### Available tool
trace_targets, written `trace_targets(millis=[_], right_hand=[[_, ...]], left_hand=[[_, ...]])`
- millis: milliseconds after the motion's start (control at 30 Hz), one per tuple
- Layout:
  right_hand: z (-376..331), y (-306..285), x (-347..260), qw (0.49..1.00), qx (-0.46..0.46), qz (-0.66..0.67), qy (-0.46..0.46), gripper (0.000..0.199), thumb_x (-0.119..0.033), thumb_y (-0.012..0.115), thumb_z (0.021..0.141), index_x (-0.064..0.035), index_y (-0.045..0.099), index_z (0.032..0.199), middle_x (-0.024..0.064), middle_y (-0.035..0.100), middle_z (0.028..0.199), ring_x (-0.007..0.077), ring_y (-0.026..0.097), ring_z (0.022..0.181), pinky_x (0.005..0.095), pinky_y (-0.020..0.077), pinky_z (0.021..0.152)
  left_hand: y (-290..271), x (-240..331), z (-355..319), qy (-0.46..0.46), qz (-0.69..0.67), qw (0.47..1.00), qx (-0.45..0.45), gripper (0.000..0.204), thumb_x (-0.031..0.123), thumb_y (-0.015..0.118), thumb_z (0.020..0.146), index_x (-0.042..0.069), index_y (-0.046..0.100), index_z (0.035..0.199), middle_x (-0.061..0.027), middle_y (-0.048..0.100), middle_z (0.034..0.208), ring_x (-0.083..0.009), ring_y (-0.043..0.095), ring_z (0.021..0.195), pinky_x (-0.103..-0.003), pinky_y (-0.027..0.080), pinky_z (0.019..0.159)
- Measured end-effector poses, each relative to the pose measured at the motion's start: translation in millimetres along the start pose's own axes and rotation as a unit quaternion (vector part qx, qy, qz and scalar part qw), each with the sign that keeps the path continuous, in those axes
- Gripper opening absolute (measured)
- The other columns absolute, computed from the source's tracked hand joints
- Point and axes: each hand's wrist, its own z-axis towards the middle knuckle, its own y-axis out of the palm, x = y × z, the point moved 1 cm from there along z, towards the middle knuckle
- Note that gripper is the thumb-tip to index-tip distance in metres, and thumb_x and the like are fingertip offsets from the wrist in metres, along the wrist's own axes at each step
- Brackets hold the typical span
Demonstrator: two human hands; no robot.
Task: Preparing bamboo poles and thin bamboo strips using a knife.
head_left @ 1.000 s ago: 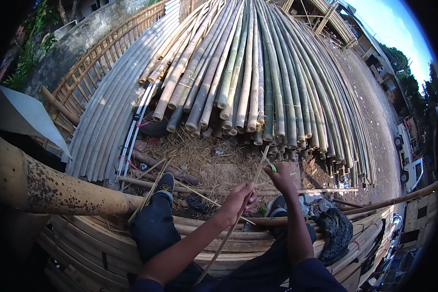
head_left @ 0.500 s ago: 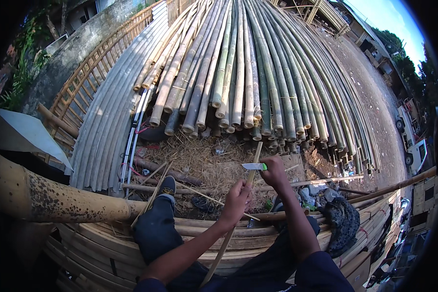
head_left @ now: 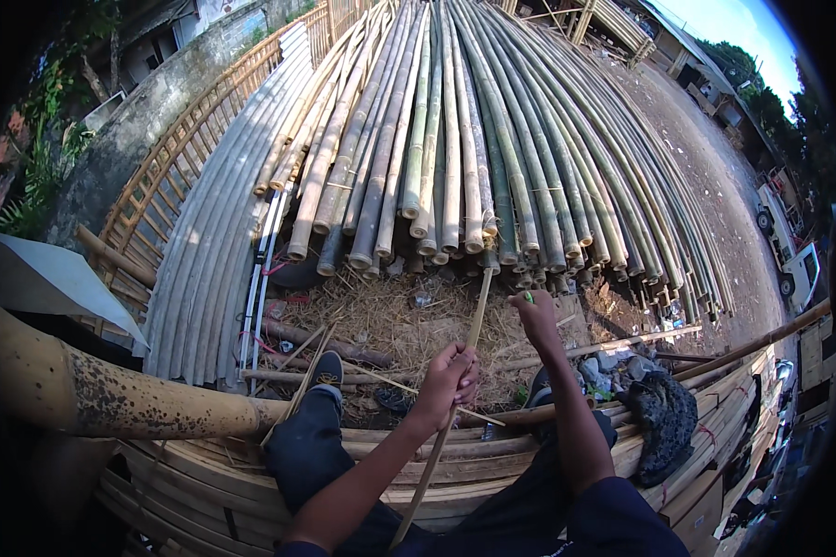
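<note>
My left hand is wrapped round a thin bamboo strip, which slants up and away from my lap toward the stacked poles. Just right of the strip's upper part, my right hand is closed on a knife. Only a bit of its green handle shows now; the blade is hidden or turned from view. The right fist is apart from the strip. Both forearms reach forward over my legs.
A large stack of bamboo poles fans out ahead, cut ends toward me. A thick spotted bamboo pole juts in at left. Corrugated sheets lie beyond it. A dark crumpled item rests on split bamboo at right. Straw covers the ground.
My right hand has moved off the strip, slightly up and right, and the knife's blade no longer shows. The left hand keeps its hold on the strip. The whole view has shifted slightly.
</note>
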Motion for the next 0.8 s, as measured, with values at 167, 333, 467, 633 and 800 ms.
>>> trace_targets(millis=[167, 333, 467, 633, 800], right_hand=[[-30.5, 17.3, -42.8, 0.966, -0.187, -0.048, -0.171, 0.030, -0.023, 0.062, 0.076, 0.0056, 0.058, 0.068, 0.0244, 0.054, 0.060, 0.0391, 0.051, 0.054, 0.0453, 0.0396, 0.054], [-34.2, 22.4, -33.3, 0.940, -0.142, -0.140, -0.276, 0.019, -0.021, 0.060, 0.068, -0.0021, 0.060, 0.066, 0.0214, 0.055, 0.063, 0.0397, 0.056, 0.065, 0.0475, 0.0442, 0.063], [-25.3, 23.4, -28.5, 0.946, -0.075, -0.201, -0.245, 0.016, -0.021, 0.060, 0.064, -0.0053, 0.060, 0.063, 0.0189, 0.055, 0.061, 0.0387, 0.056, 0.064, 0.0479, 0.0449, 0.063], [22.9, -24.1, 46.3, 0.991, 0.102, -0.070, 0.052, 0.030, -0.024, 0.056, 0.075, 0.0031, 0.055, 0.064, 0.0210, 0.052, 0.057, 0.0351, 0.057, 0.058, 0.0459, 0.0413, 0.055], [11.2, -60.9, 20.0, 0.980, 0.056, 0.164, 0.098, 0.040, -0.028, 0.058, 0.078, 0.0043, 0.047, 0.059, 0.0083, 0.035, 0.047, 0.0148, 0.037, 0.046, 0.0384, 0.0318, 0.047]], left_hand=[[-2.6, -8.0, 0.8, 0.024, 0.061, 0.998, 0.024, 0.017, 0.023, 0.045, 0.098, 0.008, 0.044, 0.091, 0.0028, 0.037, 0.058, -0.0028, 0.030, 0.040, -0.017, 0.024, 0.037], [-0.8, -22.9, -4.4, 0.096, 0.237, 0.963, 0.085, 0.017, 0.023, 0.043, 0.099, 0.008, 0.044, 0.090, 0.0035, 0.038, 0.058, -0.0027, 0.032, 0.042, -0.019, 0.026, 0.038], [-1.6, -26.4, -6.5, 0.131, 0.317, 0.934, 0.098, 0.017, 0.022, 0.043, 0.099, 0.008, 0.043, 0.090, 0.0039, 0.038, 0.059, -0.0027, 0.033, 0.044, -0.019, 0.028, 0.039], [34.8, -41.4, -35.3, 0.011, 0.200, 0.980, -0.016, 0.017, 0.021, 0.042, 0.099, 0.006, 0.041, 0.090, 0.0031, 0.038, 0.058, -0.0025, 0.034, 0.044, -0.019, 0.028, 0.039], [11.0, -19.7, -21.8, -0.062, 0.018, 0.998, 0.022, 0.020, 0.025, 0.041, 0.099, 0.008, 0.044, 0.090, 0.0036, 0.032, 0.054, -0.0036, 0.027, 0.038, -0.019, 0.023, 0.036]])
